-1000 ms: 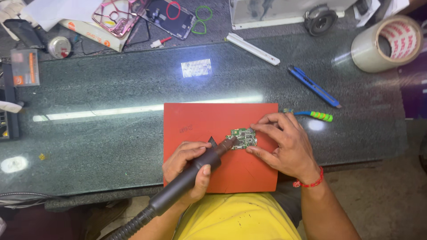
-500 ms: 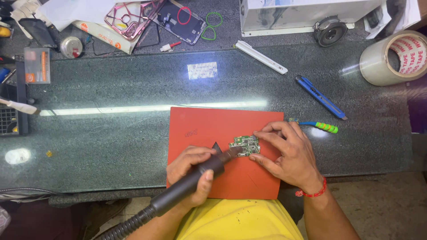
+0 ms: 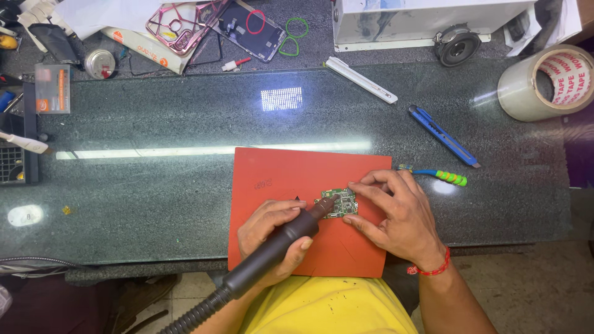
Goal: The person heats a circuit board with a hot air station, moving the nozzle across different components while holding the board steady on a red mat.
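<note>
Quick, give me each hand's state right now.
Left hand: closed around the black hot-air handpiece.
Right hand: fingers spread, pinning the small green circuit board on the red mat.

Dark stone counter (image 3: 154,204) (glossy, light-streaked)

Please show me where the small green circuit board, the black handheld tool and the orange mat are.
green circuit board (image 3: 339,203), head view, its middle.
black handheld tool (image 3: 281,247), head view, its barrel.
orange mat (image 3: 291,170), head view, bare upper part.
</note>
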